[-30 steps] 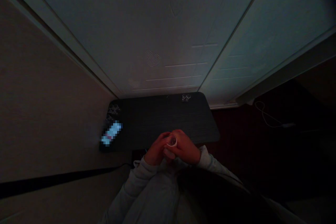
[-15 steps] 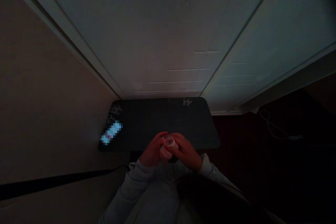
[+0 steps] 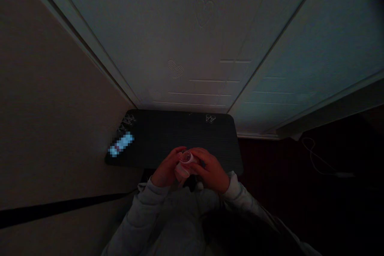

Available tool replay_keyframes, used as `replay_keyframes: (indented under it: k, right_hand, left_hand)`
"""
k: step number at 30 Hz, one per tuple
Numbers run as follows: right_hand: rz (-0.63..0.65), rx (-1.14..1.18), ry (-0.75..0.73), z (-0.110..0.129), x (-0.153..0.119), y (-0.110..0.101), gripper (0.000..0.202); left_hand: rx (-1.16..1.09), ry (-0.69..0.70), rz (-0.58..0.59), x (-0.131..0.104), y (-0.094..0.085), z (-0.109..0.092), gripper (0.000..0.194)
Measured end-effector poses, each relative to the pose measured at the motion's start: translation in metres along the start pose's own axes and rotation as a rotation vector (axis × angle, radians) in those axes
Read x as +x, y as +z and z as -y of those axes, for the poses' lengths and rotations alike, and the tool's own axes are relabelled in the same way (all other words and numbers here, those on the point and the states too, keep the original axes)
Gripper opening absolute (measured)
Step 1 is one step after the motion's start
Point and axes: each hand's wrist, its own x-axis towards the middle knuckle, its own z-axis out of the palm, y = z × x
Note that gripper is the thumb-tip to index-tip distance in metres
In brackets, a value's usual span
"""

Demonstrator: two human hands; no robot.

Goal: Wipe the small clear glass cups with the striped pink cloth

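The round-mouthed container (image 3: 187, 157) faces mouth-up, grasped by the right hand (image 3: 214, 172) on its right, the left hand (image 3: 166, 170) at its left, that grip unclear.

Pale long sleeves (image 3: 147, 208) (slightly wrinkled)

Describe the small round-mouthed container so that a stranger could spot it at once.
Find the dark table against the pale wall. At its near edge, between the left hand and right hand, is a small pale container. Unlike the wiry pieces lying on the table, it is held and has a round, open mouth.
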Motion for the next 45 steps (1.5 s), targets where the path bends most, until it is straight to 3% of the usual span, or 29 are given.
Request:
replay_keyframes:
  k: [7,17,22,35,45]
  right_hand:
    - [-0.019,0.060,-0.002,0.005,-0.002,-0.020,0.025]
    - [-0.010,0.132,0.016,0.015,0.014,-0.015,0.027]
    - [-0.009,0.162,0.079,0.018,0.031,0.000,0.028]
    - [-0.102,0.175,0.128,0.030,0.092,0.066,0.030]
    - [-0.170,0.161,0.164,0.033,0.093,0.076,0.030]
  left_hand:
    - [0.019,0.031,-0.009,-0.001,0.023,-0.002,0.041]
    - [0.014,0.035,-0.034,0.002,0.024,-0.016,0.041]
    - [0.006,0.019,0.017,0.012,0.009,-0.030,0.040]
    - [-0.069,-0.005,0.095,0.032,-0.055,-0.085,0.031]
    - [-0.010,-0.052,0.122,0.035,-0.060,-0.094,0.033]
